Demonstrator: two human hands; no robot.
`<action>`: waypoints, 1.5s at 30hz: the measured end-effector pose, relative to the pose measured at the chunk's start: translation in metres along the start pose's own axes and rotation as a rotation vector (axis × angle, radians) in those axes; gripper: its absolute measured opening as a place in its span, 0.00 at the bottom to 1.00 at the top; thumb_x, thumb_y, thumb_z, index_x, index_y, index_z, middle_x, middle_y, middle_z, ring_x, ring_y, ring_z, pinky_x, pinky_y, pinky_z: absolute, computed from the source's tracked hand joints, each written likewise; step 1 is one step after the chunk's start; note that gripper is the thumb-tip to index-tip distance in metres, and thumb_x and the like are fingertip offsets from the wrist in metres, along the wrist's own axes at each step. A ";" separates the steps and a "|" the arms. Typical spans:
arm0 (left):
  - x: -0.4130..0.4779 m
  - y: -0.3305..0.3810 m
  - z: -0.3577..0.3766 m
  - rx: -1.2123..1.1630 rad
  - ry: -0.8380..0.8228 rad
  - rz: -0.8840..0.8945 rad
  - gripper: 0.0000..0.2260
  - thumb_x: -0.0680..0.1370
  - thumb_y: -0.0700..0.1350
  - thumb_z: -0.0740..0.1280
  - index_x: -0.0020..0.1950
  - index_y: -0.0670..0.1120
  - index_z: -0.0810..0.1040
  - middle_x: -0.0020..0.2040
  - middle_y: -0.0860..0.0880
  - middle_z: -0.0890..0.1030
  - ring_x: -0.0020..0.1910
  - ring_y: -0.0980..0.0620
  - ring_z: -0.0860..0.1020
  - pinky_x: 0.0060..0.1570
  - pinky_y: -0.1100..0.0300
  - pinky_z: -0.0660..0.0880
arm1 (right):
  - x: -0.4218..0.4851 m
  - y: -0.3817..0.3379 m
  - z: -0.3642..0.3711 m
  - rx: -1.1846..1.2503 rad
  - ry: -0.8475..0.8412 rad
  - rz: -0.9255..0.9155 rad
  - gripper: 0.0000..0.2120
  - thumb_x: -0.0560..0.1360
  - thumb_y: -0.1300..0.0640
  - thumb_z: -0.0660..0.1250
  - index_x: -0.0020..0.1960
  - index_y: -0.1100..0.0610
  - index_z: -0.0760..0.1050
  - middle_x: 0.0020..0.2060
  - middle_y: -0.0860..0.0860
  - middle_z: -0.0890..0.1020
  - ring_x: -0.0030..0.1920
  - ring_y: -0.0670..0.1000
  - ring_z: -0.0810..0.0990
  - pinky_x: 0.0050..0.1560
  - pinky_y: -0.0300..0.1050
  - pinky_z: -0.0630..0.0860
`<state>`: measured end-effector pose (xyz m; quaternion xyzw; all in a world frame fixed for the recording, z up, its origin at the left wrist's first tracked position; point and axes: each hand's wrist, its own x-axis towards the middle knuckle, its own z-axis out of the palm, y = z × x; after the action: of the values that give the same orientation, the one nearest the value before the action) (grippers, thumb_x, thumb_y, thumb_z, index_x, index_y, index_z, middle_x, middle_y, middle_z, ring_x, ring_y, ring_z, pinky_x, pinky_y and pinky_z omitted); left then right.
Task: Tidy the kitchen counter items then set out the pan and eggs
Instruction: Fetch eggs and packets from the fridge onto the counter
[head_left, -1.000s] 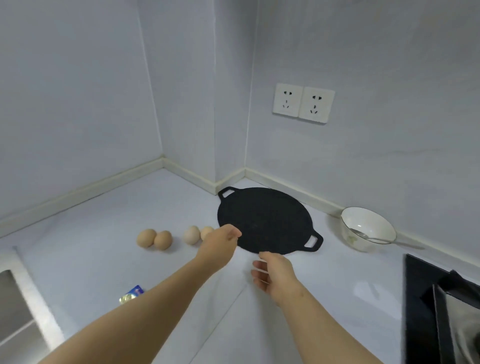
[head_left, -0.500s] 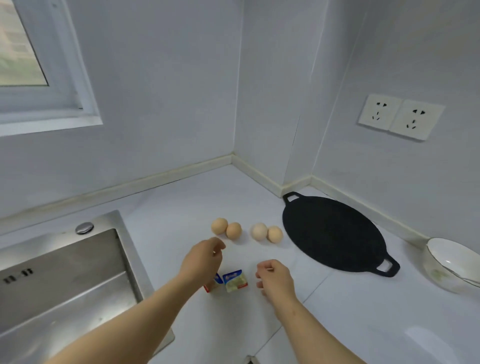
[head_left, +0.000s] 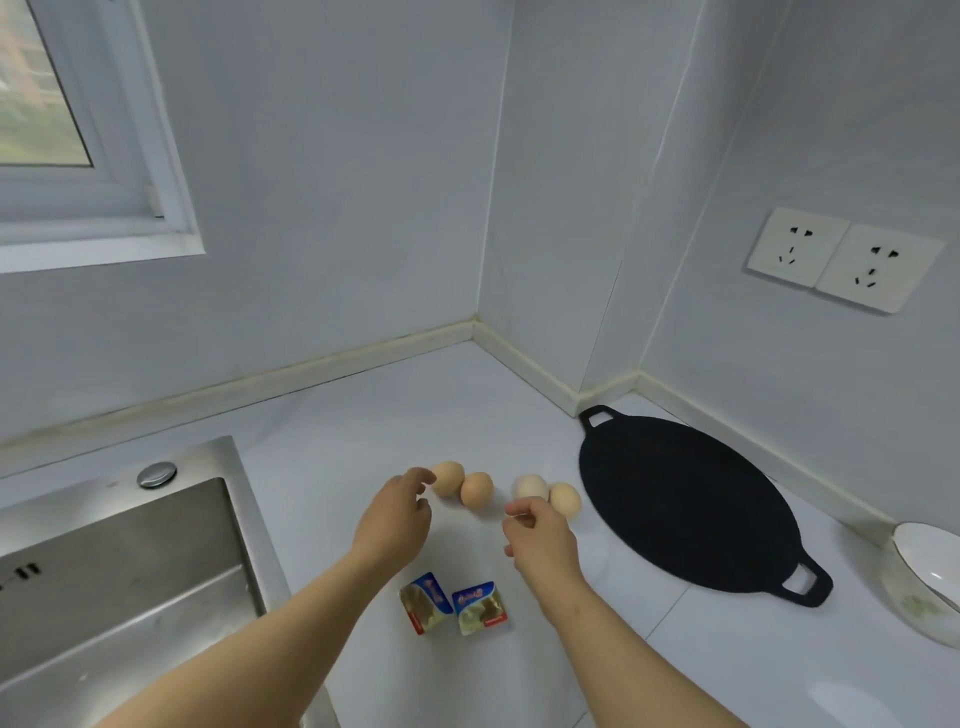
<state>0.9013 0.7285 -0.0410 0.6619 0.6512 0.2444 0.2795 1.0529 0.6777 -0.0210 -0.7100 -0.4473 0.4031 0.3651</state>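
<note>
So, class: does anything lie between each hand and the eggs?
Nothing visible does. The left hand is beside the left pair of eggs, the right hand beside the right pair, with only counter between. The packets lie nearer the person, the pan farther right.

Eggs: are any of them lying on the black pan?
No, all four eggs lie on the counter, left of the pan.

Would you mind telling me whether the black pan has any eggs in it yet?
Empty: the pan shows a bare dark surface, and all four eggs lie on the counter to its left.
</note>
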 end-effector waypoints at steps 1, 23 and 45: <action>0.006 -0.001 0.001 -0.006 -0.003 -0.013 0.17 0.80 0.38 0.54 0.69 0.48 0.67 0.67 0.47 0.71 0.62 0.49 0.73 0.53 0.61 0.69 | 0.005 -0.005 0.001 0.005 -0.003 0.000 0.08 0.78 0.60 0.56 0.51 0.50 0.72 0.47 0.49 0.75 0.50 0.53 0.77 0.52 0.46 0.75; 0.084 0.002 0.012 0.307 -0.431 -0.012 0.33 0.74 0.42 0.65 0.75 0.57 0.55 0.72 0.46 0.63 0.70 0.43 0.65 0.66 0.51 0.67 | 0.083 -0.024 0.041 -0.647 -0.261 -0.062 0.26 0.78 0.59 0.59 0.73 0.54 0.56 0.68 0.56 0.64 0.64 0.57 0.71 0.59 0.47 0.72; 0.071 0.004 0.018 0.275 -0.297 -0.043 0.22 0.74 0.41 0.62 0.68 0.49 0.63 0.60 0.45 0.73 0.59 0.46 0.72 0.54 0.55 0.72 | 0.073 -0.017 0.037 -0.631 -0.247 -0.087 0.22 0.76 0.63 0.60 0.69 0.54 0.61 0.65 0.55 0.67 0.61 0.56 0.73 0.52 0.42 0.71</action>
<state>0.9189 0.7983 -0.0541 0.7084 0.6442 0.0467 0.2847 1.0342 0.7573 -0.0386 -0.7141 -0.6206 0.3119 0.0871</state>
